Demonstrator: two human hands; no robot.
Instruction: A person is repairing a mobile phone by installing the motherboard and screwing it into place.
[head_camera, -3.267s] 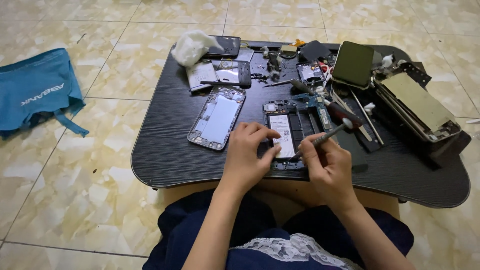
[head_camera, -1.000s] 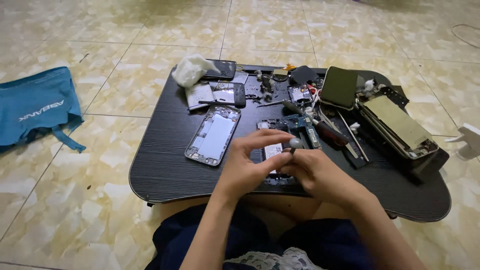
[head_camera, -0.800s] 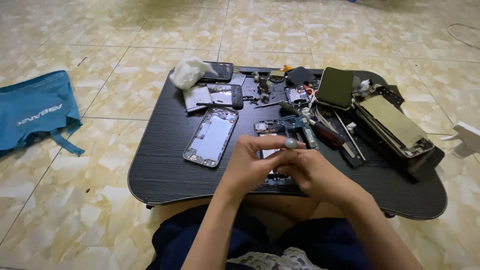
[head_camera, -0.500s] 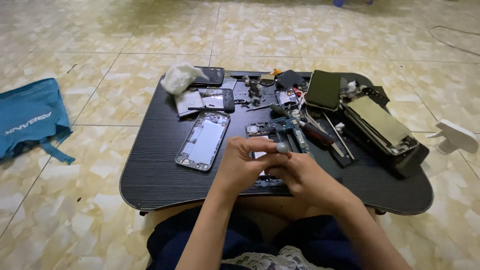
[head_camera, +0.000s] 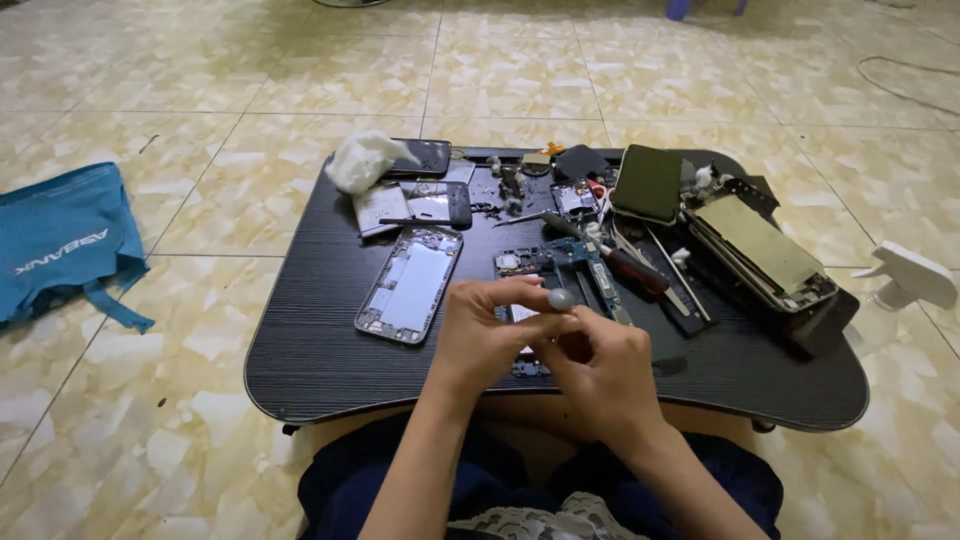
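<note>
phone frame (head_camera: 410, 283) lies gutted on the desk (head_camera: 300, 350); both hands, left (head_camera: 480, 335) and right (head_camera: 598, 372), pinch a small grey part (head_camera: 562, 299), refitting not begun.

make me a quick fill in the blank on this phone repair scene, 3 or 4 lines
1. The left hand and right hand meet above a low ____ table.
2. The open phone frame lies to the ____ of the hands.
3. On the tiled floor at the far left lies a ____ bag.
4. The crumpled white cloth sits at the table's far ____ corner.

Missing words: black; left; blue; left
</note>
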